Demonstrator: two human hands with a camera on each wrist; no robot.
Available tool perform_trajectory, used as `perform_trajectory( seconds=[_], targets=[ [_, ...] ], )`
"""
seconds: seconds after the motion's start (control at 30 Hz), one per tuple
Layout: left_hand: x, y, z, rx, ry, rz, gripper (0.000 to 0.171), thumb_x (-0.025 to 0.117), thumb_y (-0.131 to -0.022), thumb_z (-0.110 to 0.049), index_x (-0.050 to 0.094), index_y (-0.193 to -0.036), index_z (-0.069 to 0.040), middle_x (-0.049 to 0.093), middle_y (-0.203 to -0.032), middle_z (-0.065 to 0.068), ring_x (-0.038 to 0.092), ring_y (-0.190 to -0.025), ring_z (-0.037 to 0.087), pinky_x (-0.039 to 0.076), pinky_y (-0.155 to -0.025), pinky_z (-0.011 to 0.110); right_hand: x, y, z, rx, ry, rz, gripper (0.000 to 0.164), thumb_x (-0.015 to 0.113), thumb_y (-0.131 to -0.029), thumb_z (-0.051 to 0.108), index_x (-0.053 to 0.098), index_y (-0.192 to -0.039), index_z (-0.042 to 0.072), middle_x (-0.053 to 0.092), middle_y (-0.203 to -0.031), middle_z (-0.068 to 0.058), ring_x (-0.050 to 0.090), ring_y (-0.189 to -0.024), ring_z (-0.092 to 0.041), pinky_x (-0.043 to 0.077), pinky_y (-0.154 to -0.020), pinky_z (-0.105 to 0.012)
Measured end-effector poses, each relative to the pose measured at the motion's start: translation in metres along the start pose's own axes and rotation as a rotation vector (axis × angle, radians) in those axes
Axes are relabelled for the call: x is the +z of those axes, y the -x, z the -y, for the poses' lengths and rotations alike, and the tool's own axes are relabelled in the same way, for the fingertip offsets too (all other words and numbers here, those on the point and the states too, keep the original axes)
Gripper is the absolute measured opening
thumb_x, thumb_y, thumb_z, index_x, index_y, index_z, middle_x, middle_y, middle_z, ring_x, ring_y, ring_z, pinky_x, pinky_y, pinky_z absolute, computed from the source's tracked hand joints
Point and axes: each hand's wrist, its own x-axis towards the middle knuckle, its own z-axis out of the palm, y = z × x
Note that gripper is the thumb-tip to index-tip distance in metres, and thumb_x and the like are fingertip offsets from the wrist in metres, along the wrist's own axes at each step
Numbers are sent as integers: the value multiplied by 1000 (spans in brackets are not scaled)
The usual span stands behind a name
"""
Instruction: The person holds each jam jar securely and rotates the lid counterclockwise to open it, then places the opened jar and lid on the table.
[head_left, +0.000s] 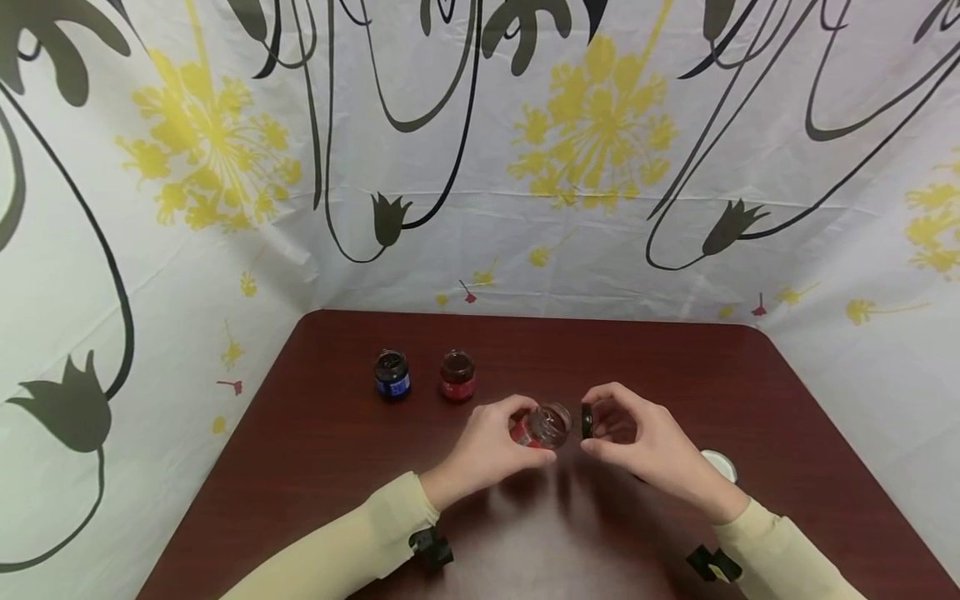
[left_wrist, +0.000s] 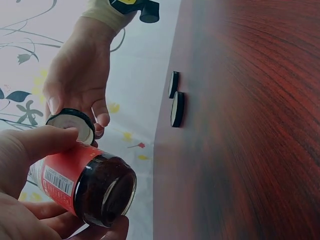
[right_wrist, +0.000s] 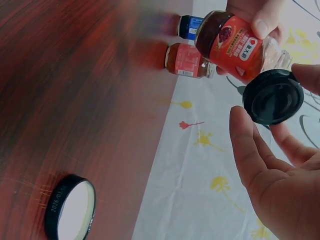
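Note:
My left hand (head_left: 491, 442) grips a glass jar (head_left: 551, 423) with a red label and dark contents. The jar is tilted, its uncapped mouth toward the right hand. Between thumb and fingers, my right hand (head_left: 645, 433) pinches a black lid (head_left: 587, 421), held apart from the jar's mouth in the head view. The right wrist view shows that lid's dark top (right_wrist: 273, 97); its pale inside (left_wrist: 74, 126) faces the jar in the left wrist view. Both hands are above the table.
On the dark red wooden table (head_left: 360, 475), a blue-labelled jar (head_left: 392, 375) and another red-labelled jar (head_left: 457, 377) stand at the back left. Two lids, one nearer (left_wrist: 177, 109) and one farther (left_wrist: 173, 84), lie on the right side. Patterned cloth (head_left: 450, 167) hangs behind.

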Motion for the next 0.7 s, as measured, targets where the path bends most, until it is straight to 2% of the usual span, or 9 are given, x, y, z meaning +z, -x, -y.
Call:
perform_trajectory(
  seconds=[0.13,0.27,0.5,0.7],
  targets=[
    [0,-1,1,-2,6,-15,54,92,-72,-33,66,-117,-20,63,-90,-13,63,-85,22,48,-67,24,1,1,0,23,-6,-20,47,85,-83,23,57,-120,29,67,-100,4,68,-89,-15,57,-75,-32],
    [1,-3,2,-2,21,-31,53,92,-71,-30,67,-117,-18,64,-89,-12,64,-85,20,48,-68,24,1,3,-5,51,-4,-22,49,86,-82,22,56,-120,24,68,-98,3,68,-89,-16,57,-73,-33],
    [1,-8,8,-19,42,-59,52,91,-71,-30,68,-116,-18,68,-99,-12,62,-87,10,50,-73,25,2,7,-17,66,44,-26,48,86,-82,30,57,-121,31,67,-99,6,67,-88,-13,57,-71,-34],
    [0,-13,13,-45,31,-89,50,90,-73,-30,68,-115,-14,68,-98,-9,62,-84,15,49,-70,27,4,10,-26,64,94,-9,52,85,-82,23,57,-123,36,68,-100,8,67,-89,-10,57,-73,-32]
  ],
)
